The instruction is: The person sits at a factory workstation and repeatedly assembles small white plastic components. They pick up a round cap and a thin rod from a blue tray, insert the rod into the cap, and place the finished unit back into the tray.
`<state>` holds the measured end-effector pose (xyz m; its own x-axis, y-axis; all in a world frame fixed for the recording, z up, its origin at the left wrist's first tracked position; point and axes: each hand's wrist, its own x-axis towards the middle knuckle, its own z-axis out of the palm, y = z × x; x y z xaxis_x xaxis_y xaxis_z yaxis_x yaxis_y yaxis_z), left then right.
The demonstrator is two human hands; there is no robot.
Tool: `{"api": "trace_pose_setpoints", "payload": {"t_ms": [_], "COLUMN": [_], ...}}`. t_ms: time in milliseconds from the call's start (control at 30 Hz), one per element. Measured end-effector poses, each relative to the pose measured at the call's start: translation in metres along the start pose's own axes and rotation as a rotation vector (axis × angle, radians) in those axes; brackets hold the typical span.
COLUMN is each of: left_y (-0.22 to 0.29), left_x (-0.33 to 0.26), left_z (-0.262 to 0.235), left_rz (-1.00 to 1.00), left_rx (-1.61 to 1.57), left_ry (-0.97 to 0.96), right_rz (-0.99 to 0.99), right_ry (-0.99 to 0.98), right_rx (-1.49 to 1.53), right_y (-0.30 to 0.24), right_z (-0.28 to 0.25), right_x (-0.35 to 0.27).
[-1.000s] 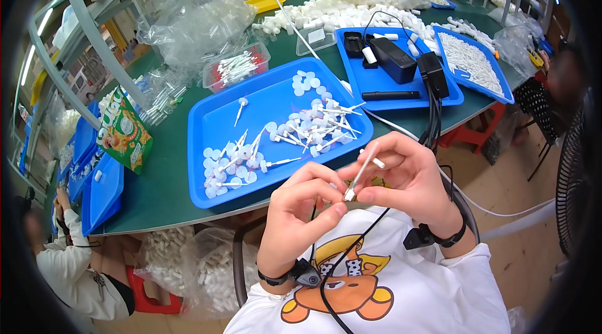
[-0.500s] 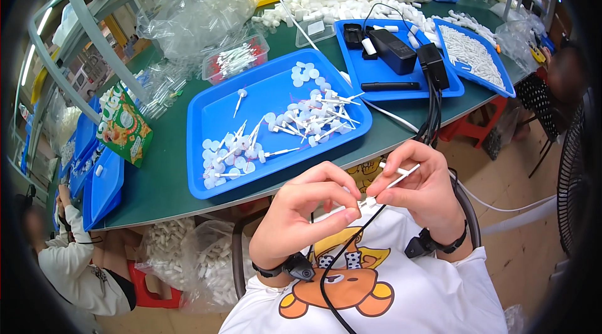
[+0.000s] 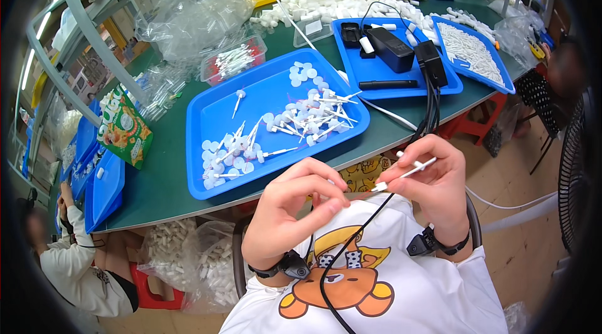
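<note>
My right hand point(image 3: 439, 180) pinches a thin white plastic stick point(image 3: 419, 168) between thumb and fingers. A small white piece at its near end points toward my left hand point(image 3: 291, 205). The left thumb and forefinger are drawn together a short way from that end; a faint thin line seems to span the gap, but what they grip is too small to make out. A second short white rod end shows between the right fingers. Beyond the hands lies a large blue tray point(image 3: 251, 83) holding white sticks with translucent round discs point(image 3: 235, 152), in loose heaps.
On the green table point(image 3: 164, 174) stand a clear box of white sticks point(image 3: 233, 61), a blue tray with black devices point(image 3: 392, 52), and another full of white rods point(image 3: 467, 52). A green snack bag point(image 3: 125, 127) is at left. A black cable point(image 3: 357, 233) crosses my shirt. A co-worker point(image 3: 81, 252) sits left.
My right hand has shifted slightly right and up with the white stick. The fingertips of both hands have moved apart, leaving a wider gap between them.
</note>
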<state>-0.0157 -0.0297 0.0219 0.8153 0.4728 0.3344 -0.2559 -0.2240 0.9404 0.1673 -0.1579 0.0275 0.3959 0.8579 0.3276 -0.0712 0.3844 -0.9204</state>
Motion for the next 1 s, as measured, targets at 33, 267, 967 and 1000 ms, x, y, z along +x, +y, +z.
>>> {"api": "trace_pose_setpoints", "payload": {"t_ms": [33,267,967,1000], "left_y": [0.0,0.0,-0.015,-0.015], "left_x": [0.0,-0.002,0.004,0.003], "left_z": [0.001,0.002,0.012,0.012], "left_rz": [0.023,0.116,0.193,0.182], "left_rx": [-0.024,-0.246,-0.513,-0.489], "left_ry": [0.036,0.081,-0.045,-0.033], "right_rz": [-0.028,-0.395,-0.647,-0.642], "right_ry": [0.021,0.038,-0.121,-0.141], "right_rx": [-0.024,-0.022,-0.234,-0.234], "right_y": [-0.001,-0.002,0.001,0.002], "right_z": [-0.001,0.0,0.007,0.007], "right_x": [-0.001,-0.009,-0.006,-0.006]}}
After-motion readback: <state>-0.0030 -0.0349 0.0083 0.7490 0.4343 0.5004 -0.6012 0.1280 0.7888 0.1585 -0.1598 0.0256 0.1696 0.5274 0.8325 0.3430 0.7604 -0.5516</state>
